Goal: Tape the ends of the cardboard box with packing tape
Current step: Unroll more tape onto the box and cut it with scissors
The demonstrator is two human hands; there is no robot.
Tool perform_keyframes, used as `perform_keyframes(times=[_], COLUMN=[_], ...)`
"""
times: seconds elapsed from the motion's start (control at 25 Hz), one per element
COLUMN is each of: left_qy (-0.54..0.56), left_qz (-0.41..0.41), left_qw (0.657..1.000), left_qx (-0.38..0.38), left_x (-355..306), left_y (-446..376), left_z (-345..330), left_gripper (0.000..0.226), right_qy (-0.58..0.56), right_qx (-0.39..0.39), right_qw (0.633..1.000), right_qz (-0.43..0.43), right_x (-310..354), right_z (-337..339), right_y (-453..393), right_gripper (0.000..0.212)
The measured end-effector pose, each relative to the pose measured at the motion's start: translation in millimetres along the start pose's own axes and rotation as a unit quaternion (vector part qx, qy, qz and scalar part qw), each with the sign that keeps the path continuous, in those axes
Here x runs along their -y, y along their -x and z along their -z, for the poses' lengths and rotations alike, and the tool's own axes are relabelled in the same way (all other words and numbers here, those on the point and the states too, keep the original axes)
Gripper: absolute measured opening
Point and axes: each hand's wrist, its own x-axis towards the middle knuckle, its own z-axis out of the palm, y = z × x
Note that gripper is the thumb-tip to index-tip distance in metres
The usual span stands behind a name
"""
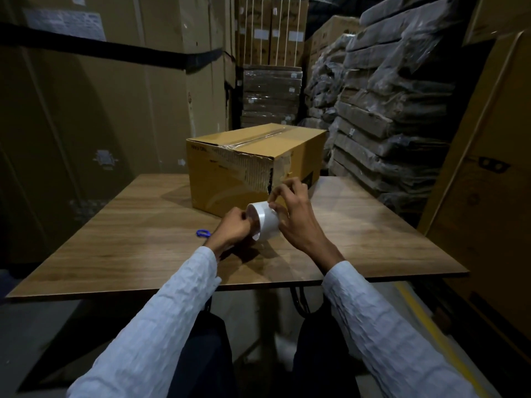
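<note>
Taking the brown corrugated cardboard box [253, 165] as the landmark: it sits on the far middle of the wood-grain tabletop [373, 234], one corner turned toward the camera, with a strip of clear tape shining along its top seam and torn, scuffed patches down the near corner. Well to the left of the box stands a wall of tall brown cartons [100, 110] crossed by a dark band. Nearer the camera and left of the box's front corner, a small blue looped handle [203, 233] lies on the table (what tool it belongs to cannot be told, since the wrist covers the rest). Just in front of the box, the left hand [234, 226] has its fingers curled at the open end of the white roll of packing tape [264, 222], gripping it at the rim. The roll is held just above the table, touching neither box nor tabletop as far as can be seen. The right hand [293, 214] curves over the roll's outer face, fingertips bent and pinching at the tape surface. To the right of the box rise stacks of plastic-wrapped flat bundles [388, 96].
</note>
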Motion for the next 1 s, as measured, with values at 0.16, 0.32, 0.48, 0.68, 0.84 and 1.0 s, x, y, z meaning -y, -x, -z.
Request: perform_keyframes(times=[0.16,0.32,0.48,0.68,0.84,1.0], left_qy=[0.096,0.137,0.12,0.15,0.185,0.204], left_qz=[-0.102,-0.211,-0.196,-0.181,-0.18,-0.184], left_qw=[0.981,0.955,0.972,0.971,0.964,0.959], left_qx=[-0.136,-0.159,-0.05,-0.042,-0.071,-0.073], left_x=[17.9,24.4,24.2,26.2,22.4,19.5], left_y=[8.3,25.8,34.8,30.4,33.8,35.4], left_z=[-4.8,-14.8,-31.5,-42.1,-50.9,-51.7], left_gripper=[0.066,0.031,0.02,0.033,0.028,0.024], right_qy=[-0.049,-0.114,-0.126,-0.047,-0.018,-0.05], right_qx=[-0.021,-0.024,0.011,-0.001,-0.034,-0.07], right_qw=[0.998,0.988,0.985,0.997,0.996,0.989], right_qz=[-0.038,-0.101,-0.114,-0.068,-0.075,-0.118], right_x=[-4.9,-7.7,-6.3,-10.9,-9.6,-13.0], right_z=[0.1,-4.7,-9.0,-9.0,-12.6,-25.3], right_y=[-8.7,-12.3,-15.5,-18.1,-22.8,-20.8], right_gripper=[0.023,0.01,0.01,0.009,0.01,0.011])
